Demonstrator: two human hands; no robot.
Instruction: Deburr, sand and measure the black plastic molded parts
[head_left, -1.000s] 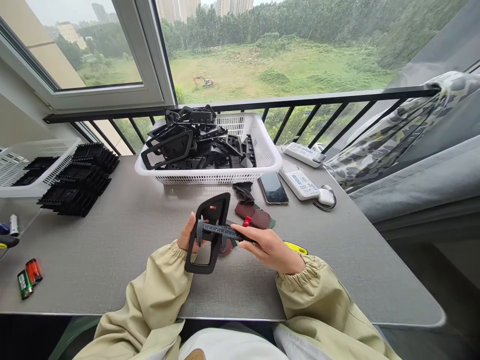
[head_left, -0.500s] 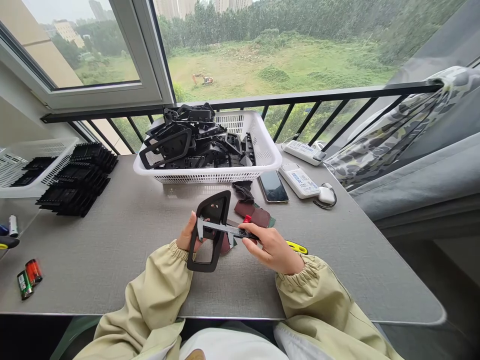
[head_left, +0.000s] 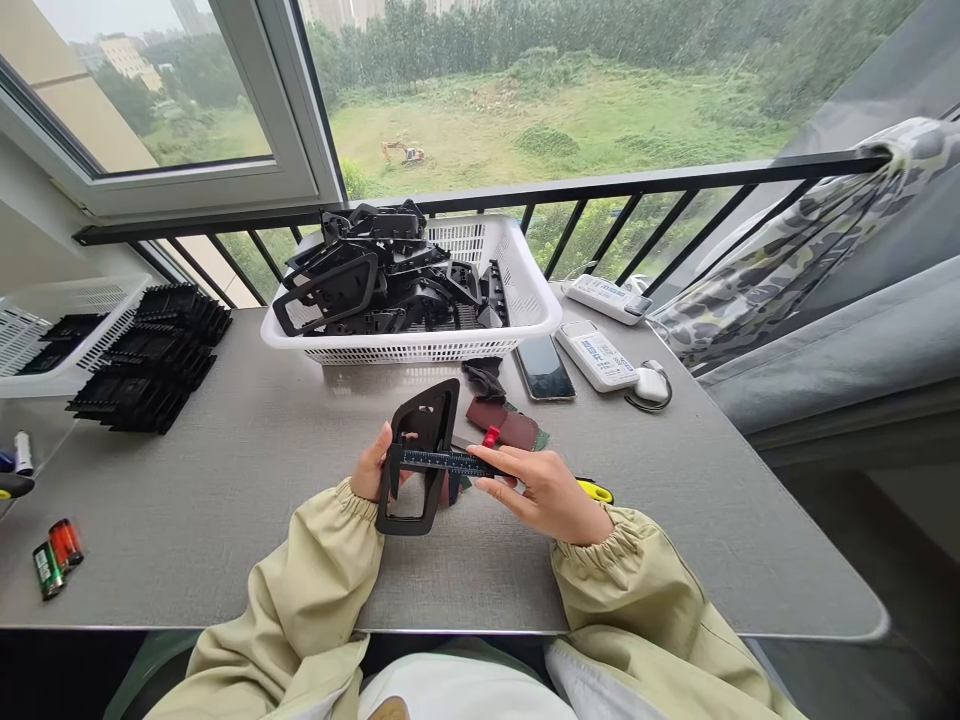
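My left hand (head_left: pixel 370 466) is closed on the left edge of a black plastic frame (head_left: pixel 417 522), holding it upright above the table; some of its fingers are hidden behind the frame. The frame has a large opening and a slanted top. In my right hand (head_left: pixel 541 490) is a vernier caliper (head_left: pixel 435 460), gripped between thumb and fingers at its right end. The caliper's beam lies level across the frame, with its jaws spread and pointing down, one near each side of the frame. Whether the jaws touch it I cannot tell.
A white plastic basket (head_left: pixel 420 352) heaped with black plastic parts stands behind. Dark red pieces (head_left: pixel 504 424), a phone (head_left: pixel 546 368), white devices (head_left: pixel 596 357) and a yellow-handled tool (head_left: pixel 596 490) lie on the right. Stacked black parts (head_left: pixel 150 360) and batteries (head_left: pixel 56 558) are on the left.
The caliper has tilted in my right hand, so its beam now looks dark with visible scale marks instead of shiny. My left hand still holds the frame in nearly the same place.
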